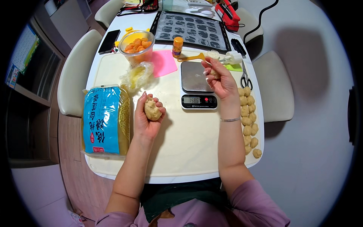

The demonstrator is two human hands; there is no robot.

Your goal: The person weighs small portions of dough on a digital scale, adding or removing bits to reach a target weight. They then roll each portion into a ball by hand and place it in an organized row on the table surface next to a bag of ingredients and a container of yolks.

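Note:
My left hand (pixel 145 126) grips a lump of pale dough (pixel 152 110) over the cream mat (pixel 181 142). Above the right side of a digital kitchen scale (pixel 195 76), my right hand (pixel 224 82) is curled around a small piece of dough (pixel 214 74), mostly hidden by the fingers. The bare part of the scale's metal plate shows beside that hand, and its display is lit. Two rough columns of dough balls (pixel 246 120) line the mat's right edge, partly behind my right forearm. A large blue-labelled plastic bag of paste (pixel 105 120) lies left of my left hand.
Beyond the hands stand a clear tub of orange balls (pixel 137 46), crumpled plastic wrap (pixel 139 75), a pink scraper sheet (pixel 164 62), an orange-capped jar (pixel 177 46) and a yellow spatula (pixel 192 57). Scissors (pixel 245 76) lie at right. A lined baking tray (pixel 191 29) sits farther back.

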